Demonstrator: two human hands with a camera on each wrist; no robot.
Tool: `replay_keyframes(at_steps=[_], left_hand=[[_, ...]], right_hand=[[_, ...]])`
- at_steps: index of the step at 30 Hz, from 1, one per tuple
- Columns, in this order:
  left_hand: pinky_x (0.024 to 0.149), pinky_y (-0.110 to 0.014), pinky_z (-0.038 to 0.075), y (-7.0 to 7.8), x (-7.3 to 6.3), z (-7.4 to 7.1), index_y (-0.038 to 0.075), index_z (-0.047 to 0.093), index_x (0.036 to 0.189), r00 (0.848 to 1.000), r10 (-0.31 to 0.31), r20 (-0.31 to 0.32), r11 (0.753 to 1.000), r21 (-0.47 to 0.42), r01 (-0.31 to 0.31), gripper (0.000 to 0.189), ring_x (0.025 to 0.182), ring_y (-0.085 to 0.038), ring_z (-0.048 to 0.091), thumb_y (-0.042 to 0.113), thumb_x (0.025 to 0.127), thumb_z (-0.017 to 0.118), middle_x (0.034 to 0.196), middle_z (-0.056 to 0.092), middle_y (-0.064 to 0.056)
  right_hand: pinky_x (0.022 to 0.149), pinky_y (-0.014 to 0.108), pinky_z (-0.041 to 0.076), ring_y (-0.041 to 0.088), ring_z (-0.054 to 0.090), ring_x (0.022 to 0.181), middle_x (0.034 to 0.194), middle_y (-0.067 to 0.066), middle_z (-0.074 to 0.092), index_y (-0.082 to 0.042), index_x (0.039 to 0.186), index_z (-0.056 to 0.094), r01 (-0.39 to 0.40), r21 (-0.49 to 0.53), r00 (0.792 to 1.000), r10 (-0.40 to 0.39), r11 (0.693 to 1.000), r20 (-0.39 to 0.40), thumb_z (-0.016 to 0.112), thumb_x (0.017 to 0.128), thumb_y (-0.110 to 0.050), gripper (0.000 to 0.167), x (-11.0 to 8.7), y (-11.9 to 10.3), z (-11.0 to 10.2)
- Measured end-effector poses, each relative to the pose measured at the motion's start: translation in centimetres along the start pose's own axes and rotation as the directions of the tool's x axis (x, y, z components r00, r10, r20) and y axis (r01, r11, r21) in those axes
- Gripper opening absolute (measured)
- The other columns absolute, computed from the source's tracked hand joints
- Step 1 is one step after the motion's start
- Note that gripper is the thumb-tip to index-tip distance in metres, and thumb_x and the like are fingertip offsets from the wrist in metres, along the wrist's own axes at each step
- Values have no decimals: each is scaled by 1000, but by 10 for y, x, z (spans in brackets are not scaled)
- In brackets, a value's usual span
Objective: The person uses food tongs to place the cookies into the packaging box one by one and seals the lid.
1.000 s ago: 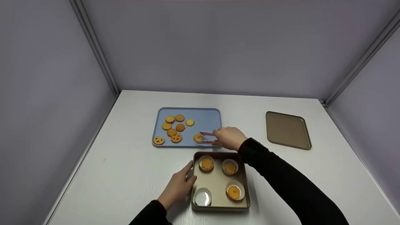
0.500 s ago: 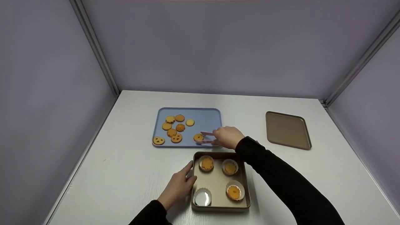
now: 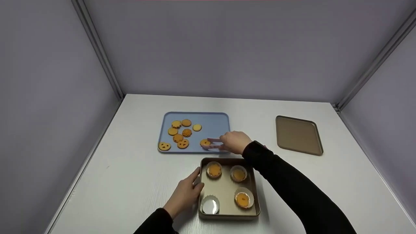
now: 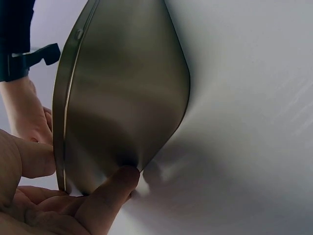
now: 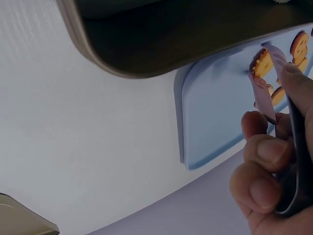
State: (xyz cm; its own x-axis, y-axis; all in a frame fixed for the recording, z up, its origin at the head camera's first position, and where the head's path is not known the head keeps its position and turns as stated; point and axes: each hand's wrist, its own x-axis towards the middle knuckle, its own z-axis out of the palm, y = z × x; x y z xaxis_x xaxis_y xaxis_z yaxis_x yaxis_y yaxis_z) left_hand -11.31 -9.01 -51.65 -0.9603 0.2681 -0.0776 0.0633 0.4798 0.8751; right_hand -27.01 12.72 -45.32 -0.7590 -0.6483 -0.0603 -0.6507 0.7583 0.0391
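My right hand [image 3: 237, 142] grips pale pink tongs [image 5: 264, 100] over the near right part of a blue tray [image 3: 214, 123]. Between the tong tips is a round cookie [image 3: 204, 142] with dark holes; in the right wrist view its scalloped edge [image 5: 262, 63] shows, one tong arm on each side. With thumb over the rim and fingers along the outer wall, my left hand [image 3: 184, 196] holds the left side of a deep gold baking tin [image 3: 221, 191]. Three paper cups in it hold orange-topped pieces, and a fourth paper cup [image 3: 210, 205] shows only a pale, shiny inside.
Several cookies [image 3: 187, 132] lie on the left half of the blue tray. A shallow brown-gold tray or lid [image 3: 299, 135] lies on the white table [image 3: 130, 162] at the right. Grey panels [image 3: 208, 48] close off the back and both sides.
The tong arms have drawn somewhat closer together around the cookie. My right forearm has shifted slightly left. The left hand and the tin stay in place.
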Motion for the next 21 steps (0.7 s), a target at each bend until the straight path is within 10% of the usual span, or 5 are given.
replay_keyframes(at_steps=[12,21], left_hand=[[82,-42,47,-1,-1,0,-4,32,158,1000,15,-6,1000,12,-15,62,64,-12,50,13,103,58,149,46,-33],[68,-34,48,-1,-1,1,-1,32,159,1000,-5,-4,1000,-3,5,63,54,-9,45,13,103,58,141,54,-31]], right_hand=[[70,46,56,31,68,75,83,13,69,-4,95,70,51,-9,997,-52,999,-48,72,96,-30,25,-5,6,2],[65,44,53,30,66,72,84,11,67,-5,99,67,130,-9,970,-129,991,-207,70,98,-28,23,-25,21,0]])
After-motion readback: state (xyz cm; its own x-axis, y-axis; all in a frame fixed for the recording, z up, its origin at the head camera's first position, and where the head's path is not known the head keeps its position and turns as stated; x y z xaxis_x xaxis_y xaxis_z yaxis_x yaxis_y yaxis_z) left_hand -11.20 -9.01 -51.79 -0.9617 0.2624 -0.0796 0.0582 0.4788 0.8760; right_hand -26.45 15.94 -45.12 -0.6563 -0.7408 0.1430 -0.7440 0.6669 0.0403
